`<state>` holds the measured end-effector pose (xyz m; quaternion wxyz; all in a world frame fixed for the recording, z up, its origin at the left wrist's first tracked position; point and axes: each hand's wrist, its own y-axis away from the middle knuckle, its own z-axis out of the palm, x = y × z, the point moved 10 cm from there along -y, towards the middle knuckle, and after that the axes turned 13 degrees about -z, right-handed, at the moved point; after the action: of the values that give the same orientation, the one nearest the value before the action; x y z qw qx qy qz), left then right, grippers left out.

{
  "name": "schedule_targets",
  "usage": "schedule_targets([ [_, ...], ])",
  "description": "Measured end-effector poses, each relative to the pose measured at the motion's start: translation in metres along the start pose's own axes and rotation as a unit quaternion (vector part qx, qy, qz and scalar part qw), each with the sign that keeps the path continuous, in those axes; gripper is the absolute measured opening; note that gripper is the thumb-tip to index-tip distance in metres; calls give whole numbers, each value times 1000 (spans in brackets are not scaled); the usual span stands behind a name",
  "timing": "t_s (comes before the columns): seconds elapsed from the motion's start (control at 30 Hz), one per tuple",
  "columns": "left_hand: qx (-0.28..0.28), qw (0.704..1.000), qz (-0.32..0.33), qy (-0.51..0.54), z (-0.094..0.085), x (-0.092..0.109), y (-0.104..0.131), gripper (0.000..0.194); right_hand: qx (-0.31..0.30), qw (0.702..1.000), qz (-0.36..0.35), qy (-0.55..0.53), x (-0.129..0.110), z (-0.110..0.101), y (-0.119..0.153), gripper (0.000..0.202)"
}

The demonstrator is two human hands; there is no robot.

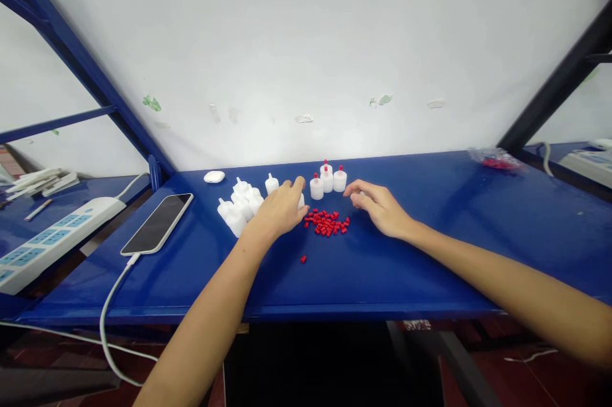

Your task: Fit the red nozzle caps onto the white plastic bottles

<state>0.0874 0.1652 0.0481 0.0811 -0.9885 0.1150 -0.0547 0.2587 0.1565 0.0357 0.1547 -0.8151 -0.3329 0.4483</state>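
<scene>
My left hand (281,208) is closed around a small white bottle (301,201), mostly hidden behind the fingers. My right hand (380,208) hovers over the table with thumb and forefinger curved and slightly apart, holding nothing I can see. Between the hands lies a loose pile of small red caps (326,223); a single red cap (303,259) sits nearer the front edge. Behind the pile stand several white bottles with red caps on their nozzles (316,188). Left of my left hand, uncapped white bottles (236,219) are clustered, and one uncapped bottle (271,183) stands apart.
On the blue table (430,279) are a phone (157,223) with a white cable (106,311) and a white earbud case (214,177). A clear bag with red pieces (498,161) lies far right. A power strip (57,238) is at left. A white wall rises behind.
</scene>
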Motion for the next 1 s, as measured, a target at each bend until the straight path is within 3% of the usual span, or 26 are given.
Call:
schedule_targets([
  [0.13, -26, 998, 53, 9, 7, 1, -1, 35, -2, 1000, 8, -12, 3, 1, 1, 26],
  [0.23, 89, 988, 77, 98, -24, 10, 3, 26, -16, 999, 7, -38, 3, 5, 1, 31],
  [0.33, 204, 935, 134, 259, -54, 29, 19, 31, -44, 997, 3, -67, 1, 14, 2, 44],
  [0.47, 162, 886, 223, 374, -44, 67, 31, 38, -51, 991, -18, -125, -9, 21, 3, 54],
  [0.57, 129, 887, 241, 372, -31, 82, 33, 38, -24, 989, -35, -140, -15, 16, 3, 51],
  [0.73, 87, 903, 252, 338, -21, 86, 33, 49, -24, 993, -21, -114, -11, 15, 4, 45],
  [0.83, 91, 904, 264, 325, -19, 89, 35, 62, -42, 992, -26, -113, -12, 20, 5, 46],
  [1.0, 145, 900, 294, 289, -21, 98, 40, 69, -24, 987, -19, -156, -13, 19, 5, 44],
])
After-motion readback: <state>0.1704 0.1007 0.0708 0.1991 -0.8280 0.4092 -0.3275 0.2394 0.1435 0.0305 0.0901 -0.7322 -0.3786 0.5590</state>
